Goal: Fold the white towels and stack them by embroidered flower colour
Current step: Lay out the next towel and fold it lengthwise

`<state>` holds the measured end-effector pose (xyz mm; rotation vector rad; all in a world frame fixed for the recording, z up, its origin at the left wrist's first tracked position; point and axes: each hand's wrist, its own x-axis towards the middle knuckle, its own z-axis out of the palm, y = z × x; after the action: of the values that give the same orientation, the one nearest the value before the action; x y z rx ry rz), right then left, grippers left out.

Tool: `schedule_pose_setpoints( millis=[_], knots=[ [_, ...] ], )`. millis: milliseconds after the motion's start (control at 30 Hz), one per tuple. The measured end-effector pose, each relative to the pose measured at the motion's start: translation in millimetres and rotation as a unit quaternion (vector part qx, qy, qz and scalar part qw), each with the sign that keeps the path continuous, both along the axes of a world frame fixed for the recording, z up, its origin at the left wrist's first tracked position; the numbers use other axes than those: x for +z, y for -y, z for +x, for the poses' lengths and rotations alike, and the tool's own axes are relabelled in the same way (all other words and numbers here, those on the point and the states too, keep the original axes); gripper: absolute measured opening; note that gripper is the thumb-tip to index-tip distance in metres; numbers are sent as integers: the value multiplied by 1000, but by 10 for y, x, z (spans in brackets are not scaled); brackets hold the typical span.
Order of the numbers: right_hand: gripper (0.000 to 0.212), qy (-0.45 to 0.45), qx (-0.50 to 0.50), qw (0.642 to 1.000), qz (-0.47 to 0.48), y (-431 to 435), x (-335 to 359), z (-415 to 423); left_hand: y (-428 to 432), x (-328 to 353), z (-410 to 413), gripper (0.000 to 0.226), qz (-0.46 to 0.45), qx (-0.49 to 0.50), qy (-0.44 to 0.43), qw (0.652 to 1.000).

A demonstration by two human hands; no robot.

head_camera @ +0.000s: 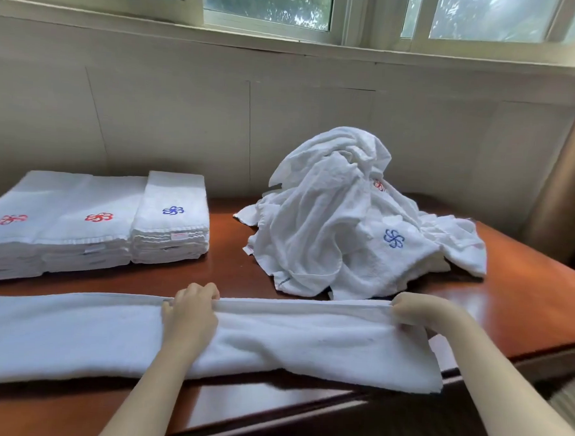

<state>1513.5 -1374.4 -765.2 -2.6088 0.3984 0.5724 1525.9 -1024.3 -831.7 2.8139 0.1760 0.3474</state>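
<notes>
Long towel [306, 345] stretched flat across near tabletop [525, 297], far edge pinched by left hand [191, 309] and right hand [411, 311] (both gripping), probably to square the fold.

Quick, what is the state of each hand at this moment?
Left hand: closed, gripping the far edge of the long towel.
Right hand: closed on the same edge, near the towel's right end.
</notes>
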Motion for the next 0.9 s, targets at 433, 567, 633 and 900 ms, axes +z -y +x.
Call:
schedule_pose_setpoints(
  millis=[433, 567, 633, 900],
  knots=[
    [28, 283, -159, 946, 13, 192, -431, 122, 12, 74, -82, 23, -69, -63, 61, 994],
    [8, 261, -136, 945, -143, -35, -471, 61, 153, 58, -198, 24, 17, -104, 21, 994],
    [21, 241, -112, 931, -250, -177, -417, 9, 164, 6, -202, 39, 34, -110, -48, 992],
    [38, 280, 214, 929, -114, -1253, -607, -85, 111, -42, -139, 65, 70, -121, -164, 976]
  ],
)
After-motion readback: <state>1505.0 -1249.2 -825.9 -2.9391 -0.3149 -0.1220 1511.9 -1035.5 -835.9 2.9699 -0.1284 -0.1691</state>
